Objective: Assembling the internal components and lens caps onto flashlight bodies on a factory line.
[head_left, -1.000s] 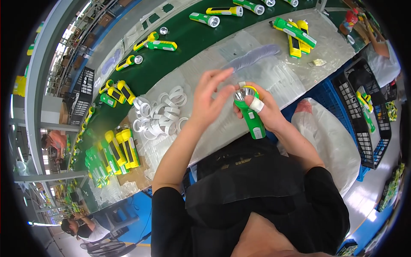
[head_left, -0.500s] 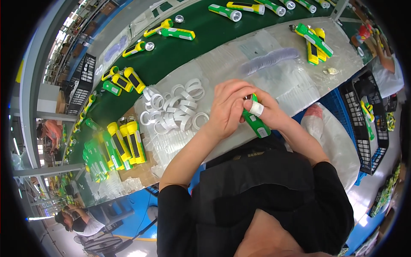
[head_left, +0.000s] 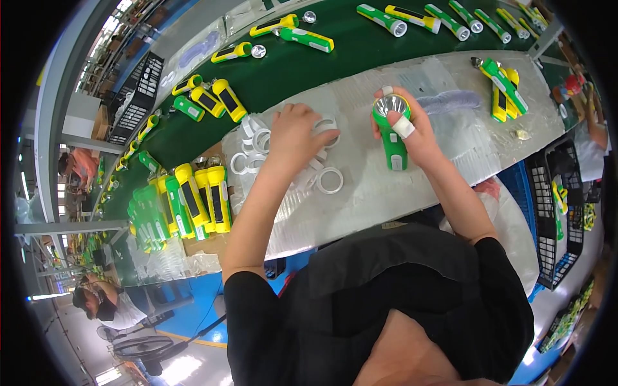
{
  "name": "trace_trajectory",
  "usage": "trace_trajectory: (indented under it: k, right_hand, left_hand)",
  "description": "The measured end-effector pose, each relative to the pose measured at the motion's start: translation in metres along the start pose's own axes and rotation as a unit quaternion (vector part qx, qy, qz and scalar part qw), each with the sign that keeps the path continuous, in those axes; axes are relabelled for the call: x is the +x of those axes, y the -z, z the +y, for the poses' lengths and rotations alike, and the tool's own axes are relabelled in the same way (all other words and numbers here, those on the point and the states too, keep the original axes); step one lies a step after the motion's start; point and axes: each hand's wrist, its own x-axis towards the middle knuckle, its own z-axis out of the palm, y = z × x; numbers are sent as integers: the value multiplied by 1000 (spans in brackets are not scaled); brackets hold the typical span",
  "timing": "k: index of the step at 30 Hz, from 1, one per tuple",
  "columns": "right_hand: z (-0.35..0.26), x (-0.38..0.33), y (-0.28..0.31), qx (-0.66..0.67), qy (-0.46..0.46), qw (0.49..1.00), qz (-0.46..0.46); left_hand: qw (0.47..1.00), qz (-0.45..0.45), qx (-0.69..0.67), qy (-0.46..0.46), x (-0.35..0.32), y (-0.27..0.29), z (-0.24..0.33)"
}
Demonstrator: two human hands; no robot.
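My right hand (head_left: 417,132) is closed around a green flashlight (head_left: 395,153) near its head. The reflector faces up and shows silver, and white tape wraps two of the fingers. Over the pile of white plastic rings (head_left: 329,181) hovers my left hand (head_left: 295,136), its thumb and fingers apart. It hides part of the pile; whether a fingertip touches a ring, I cannot tell.
A row of clear round lenses (head_left: 454,101) lies beyond my right hand. Flashlights stand grouped on the left (head_left: 193,199), and more (head_left: 505,90) lie stacked at the right. Others rest along the green belt (head_left: 347,48). Black crates (head_left: 547,225) stand at the right.
My hands have come apart. The left has moved left to the rings; the right has lifted the flashlight away from me, so its reflector now shows.
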Motion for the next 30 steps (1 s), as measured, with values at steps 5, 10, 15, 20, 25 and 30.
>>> trace_trajectory:
  k: [5,10,15,20,25,30]
  right_hand:
    - [8,6,-3,-2,7,1000,-4]
    - [8,9,-6,-3,19,1000,-11]
    - [13,12,-8,-9,34,999,-18]
    - [13,10,-13,-15,22,999,-40]
    - [17,9,-9,-73,105,991,-37]
    - [17,7,-9,-43,87,994,-50]
  left_hand:
    - [993,-6,-121,-14,-10,-9,-7]
    - [965,30,-258,-39,-17,-3,-4]
    - [869,-13,-490,73,-21,2,0]
    - [837,151,-524,-39,-12,10,32]
    - [891,222,-368,-145,2,17,51]
    - [918,211,-280,-186,9,13,52]
